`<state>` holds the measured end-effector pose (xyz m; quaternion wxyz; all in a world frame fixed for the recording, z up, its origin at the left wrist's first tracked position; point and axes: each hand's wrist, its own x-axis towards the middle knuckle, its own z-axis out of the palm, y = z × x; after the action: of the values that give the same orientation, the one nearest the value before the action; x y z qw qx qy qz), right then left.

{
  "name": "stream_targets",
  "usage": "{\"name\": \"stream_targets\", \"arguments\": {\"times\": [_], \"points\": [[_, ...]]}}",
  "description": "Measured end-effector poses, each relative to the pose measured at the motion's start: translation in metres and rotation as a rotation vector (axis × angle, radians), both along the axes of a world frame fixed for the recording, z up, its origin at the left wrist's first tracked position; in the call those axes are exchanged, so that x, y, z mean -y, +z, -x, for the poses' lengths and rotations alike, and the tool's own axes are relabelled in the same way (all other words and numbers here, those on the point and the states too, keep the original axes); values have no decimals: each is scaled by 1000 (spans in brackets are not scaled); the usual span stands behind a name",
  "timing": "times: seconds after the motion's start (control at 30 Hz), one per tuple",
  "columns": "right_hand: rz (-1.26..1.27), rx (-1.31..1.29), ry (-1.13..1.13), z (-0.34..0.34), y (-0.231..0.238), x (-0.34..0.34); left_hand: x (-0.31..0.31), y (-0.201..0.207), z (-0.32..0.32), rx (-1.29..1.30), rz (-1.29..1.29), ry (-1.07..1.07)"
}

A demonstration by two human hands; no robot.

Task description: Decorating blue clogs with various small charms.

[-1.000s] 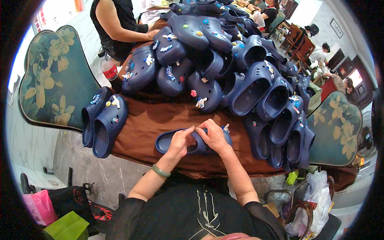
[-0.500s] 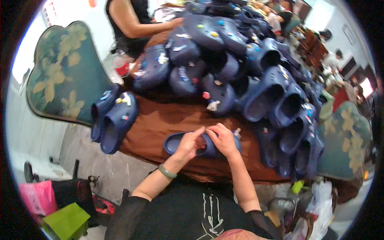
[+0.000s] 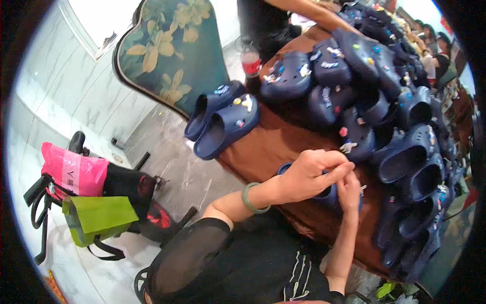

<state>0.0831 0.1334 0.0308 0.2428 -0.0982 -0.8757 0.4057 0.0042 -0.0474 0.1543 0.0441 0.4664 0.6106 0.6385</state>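
Observation:
A navy blue clog [image 3: 328, 194] lies on the brown cloth in front of me, largely covered by my hands. Above it my left hand [image 3: 310, 176], with a green bangle at the wrist, is closed, its thumb and fingertips pinched together. My right hand [image 3: 348, 191] is just to the right, its fingers also bent together and meeting the left fingertips. Whatever small thing they may hold is hidden. Beyond them rises a heap of navy clogs [image 3: 405, 157] with colourful charms. At the table's left edge stands a pair of decorated clogs [image 3: 234, 120].
The brown cloth [image 3: 268, 147] covers the table. A green floral chair back [image 3: 172, 50] stands at the far left, near a bottle with a red label [image 3: 250, 61]. A pink bag [image 3: 75, 169] and a green bag [image 3: 101, 218] sit at lower left. Another person's arm [image 3: 319, 14] reaches over the heap.
My view has turned left, so the table and clogs appear farther right. My left hand has risen and crossed toward the right hand; their fingertips now come together.

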Motion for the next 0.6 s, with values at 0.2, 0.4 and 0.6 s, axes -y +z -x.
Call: {"name": "stream_targets", "arguments": {"times": [0.2,0.4,0.6], "points": [[-79,24,-8,-5,-18,-2,-12,-60,4,-216,742,-66],[-60,35,-38,-13,-3,10,-32,-130,0,125,793,-323],[17,123,196,-14,11,-5,-43,-136,-15,853,439,-666]]}}
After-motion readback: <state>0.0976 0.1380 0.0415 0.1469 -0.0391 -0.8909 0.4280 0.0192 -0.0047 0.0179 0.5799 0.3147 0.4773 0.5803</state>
